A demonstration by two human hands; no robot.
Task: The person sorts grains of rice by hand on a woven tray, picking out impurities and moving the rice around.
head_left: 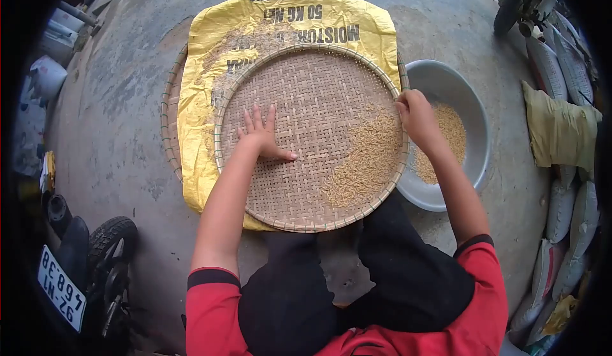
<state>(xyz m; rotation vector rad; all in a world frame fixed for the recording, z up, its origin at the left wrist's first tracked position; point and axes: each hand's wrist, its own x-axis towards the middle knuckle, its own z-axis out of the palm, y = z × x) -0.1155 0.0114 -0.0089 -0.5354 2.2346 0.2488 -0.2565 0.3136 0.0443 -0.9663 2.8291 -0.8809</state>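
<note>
A round woven bamboo winnowing basket [299, 107] lies in front of my knees. Unhusked rice grains [366, 155] are spread over its right side. My left hand [260, 136] rests on the weave left of centre, fingers spread and nothing held. On the right rim, my right hand [417, 115] is closed with its fingers curled at the edge; the fingertips are partly hidden. Beneath the basket lies a yellow printed sack [197, 158] with fine husk bits on it. Right of the basket, a grey metal basin [478, 120] holds more rice grains [449, 136].
Another woven basket [171, 117] shows its edge under the sack. Stacked filled sacks [564, 196] line the right side, with a yellowish cloth sack [561, 123] over them. A motorbike [105, 247] stands at lower left, and a wheel [508, 11] shows at upper right on the concrete floor [127, 101].
</note>
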